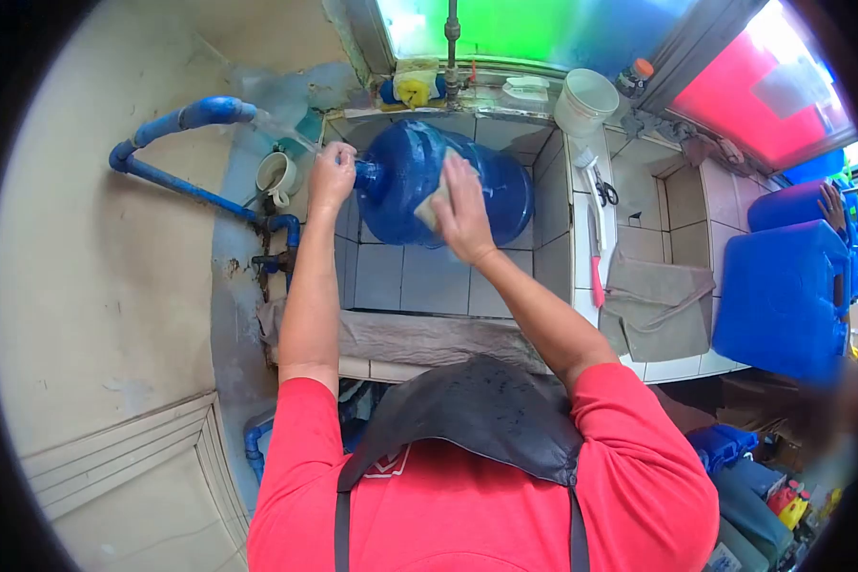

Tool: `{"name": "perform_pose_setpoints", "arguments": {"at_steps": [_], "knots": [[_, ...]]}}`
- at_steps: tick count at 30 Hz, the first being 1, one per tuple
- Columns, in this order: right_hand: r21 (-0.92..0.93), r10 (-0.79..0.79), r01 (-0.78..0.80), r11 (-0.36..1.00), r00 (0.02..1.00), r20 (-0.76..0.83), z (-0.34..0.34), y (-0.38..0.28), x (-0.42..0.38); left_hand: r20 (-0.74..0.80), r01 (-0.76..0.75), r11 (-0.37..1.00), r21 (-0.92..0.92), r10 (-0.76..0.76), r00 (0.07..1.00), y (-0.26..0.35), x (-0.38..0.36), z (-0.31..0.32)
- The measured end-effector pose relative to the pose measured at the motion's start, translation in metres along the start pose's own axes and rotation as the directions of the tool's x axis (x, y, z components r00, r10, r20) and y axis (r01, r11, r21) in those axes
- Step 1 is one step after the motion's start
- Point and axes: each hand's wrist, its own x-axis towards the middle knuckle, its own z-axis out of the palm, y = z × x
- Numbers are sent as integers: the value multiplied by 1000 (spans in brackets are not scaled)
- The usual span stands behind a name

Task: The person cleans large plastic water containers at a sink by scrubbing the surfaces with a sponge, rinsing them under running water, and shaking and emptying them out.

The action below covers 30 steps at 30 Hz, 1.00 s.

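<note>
A large blue water bottle [398, 205] lies on its side over the tiled basin [436, 278], its neck pointing left. My left hand [333, 175] is closed round the neck of the bottle. On the bottle's upper side, my right hand [464, 212] presses a pale cloth or sponge [433, 206] against the wet plastic. The fingers of that hand point up and away from me, and its palm covers part of the cloth.
A blue pipe [186, 181] runs along the left wall near a white mug [277, 177]. Right of the basin are a red-handled knife [598, 276], scissors [606, 194], a white bucket [586, 102] and a grey cloth [660, 305]. Blue jugs [777, 296] stand farther right, beside another person's hand [832, 207].
</note>
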Motion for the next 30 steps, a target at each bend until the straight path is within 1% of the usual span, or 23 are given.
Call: {"name": "perform_pose_setpoints", "arguments": {"at_steps": [1, 3, 4, 5, 7, 9, 10, 11, 13, 14, 15, 16, 17, 18, 19, 21, 23, 25, 26, 27, 28, 29, 30], "knots": [[19, -26, 25, 1000, 998, 59, -6, -8, -5, 8, 0, 1000, -2, 0, 1000, -1, -4, 0], [-62, 77, -79, 995, 996, -38, -11, 44, -21, 8, -83, 975, -204, 87, 996, -6, -3, -5], [14, 325, -325, 946, 941, -94, -11, 77, -32, 16, -87, 984, -155, 90, 996, -10, -6, -7], [-266, 433, -466, 844, 884, -176, 1, 122, -48, 21, -90, 984, -154, 94, 995, -4, -12, -11], [-352, 697, -671, 652, 713, -69, -19, 108, -22, 98, 44, 950, -308, -15, 995, 18, -22, -21], [-103, 527, -520, 848, 848, 56, -23, 70, 1, 142, 25, 938, -347, 26, 990, 35, -25, -30], [56, 308, -304, 951, 946, -99, -9, 48, 5, 186, 5, 926, -378, 71, 980, 39, -27, -32], [53, 159, -160, 986, 987, 33, -17, 17, 9, 190, 11, 926, -378, 66, 980, 34, -29, -34], [163, -17, -5, 987, 991, 133, -35, -21, 13, 412, 91, 887, -452, 117, 904, 19, -28, -44], [162, -19, -2, 987, 991, 132, -36, -6, 5, 410, 88, 887, -454, 120, 904, 15, -33, -46], [36, 89, -100, 994, 968, 235, -37, 29, -9, 389, 200, 834, -515, 19, 921, 13, -42, -49], [-99, 204, -182, 978, 926, 317, -36, 73, -25, 372, 298, 762, -575, -81, 925, 11, -44, -50], [-226, 526, -475, 850, 755, 391, -30, 125, -42, 367, 291, 763, -577, -75, 927, 10, -43, -49], [-361, 678, -574, 735, 623, 391, -41, 137, -42, 337, 265, 769, -582, -68, 939, 6, -47, -49], [-423, 734, -601, 679, 529, 427, -49, 131, -30, 311, 243, 775, -584, -64, 948, 2, -54, -47], [-408, 718, -611, 678, 431, 547, -48, 104, -5, 270, 209, 750, -628, -42, 962, 4, -50, -34], [2, 561, -617, 787, 717, 414, -17, 81, -1, 121, 119, 775, -620, -55, 991, 13, -43, -23], [41, 438, -505, 862, 783, 441, -33, -5, 18, 37, 113, 779, -617, -115, 993, 14, -42, -11], [42, 442, -512, 858, 778, 446, -32, -9, 2, -117, 153, 762, -629, -287, 951, 14, -44, -4], [38, 327, -353, 935, 899, 292, -29, -5, -12, -266, 179, 740, -648, -440, 858, 12, -44, 0], [4, 181, -183, 983, 975, 130, -26, 3, -25, -232, 198, 610, -767, -551, 802, 4, -49, 4], [-49, 349, -346, 937, 917, 193, -28, 23, -40, -233, 194, 611, -768, -548, 803, -7, -54, 4], [-111, 504, -493, 863, 828, 246, -36, 55, -60, -187, 193, 487, -852, -627, 756, -19, -58, 2]]}}
